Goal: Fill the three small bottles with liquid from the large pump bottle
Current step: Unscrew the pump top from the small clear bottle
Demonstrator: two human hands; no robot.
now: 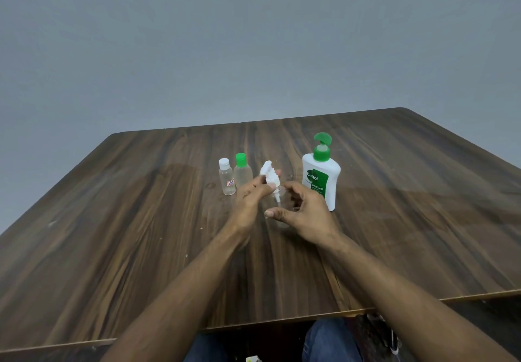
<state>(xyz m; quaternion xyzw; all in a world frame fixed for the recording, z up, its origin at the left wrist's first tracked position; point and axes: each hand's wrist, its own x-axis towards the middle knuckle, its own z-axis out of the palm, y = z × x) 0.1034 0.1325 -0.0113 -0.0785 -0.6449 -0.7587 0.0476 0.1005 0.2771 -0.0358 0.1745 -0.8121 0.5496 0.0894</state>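
Observation:
A large white pump bottle (321,177) with a green pump head stands right of centre on the wooden table (141,220). My right hand (303,212) curls round a small clear bottle (282,206) on the table. My left hand (252,198) pinches that bottle's white spray top (269,174), lifted at the neck with its tube showing. Two more small clear bottles stand to the left: one with a white cap (226,177) and one with a green cap (242,171), both capped.
A plain grey wall rises behind the table. The table's near edge runs below my forearms, with my blue-trousered knees under it. A dark object lies on the floor at the lower right.

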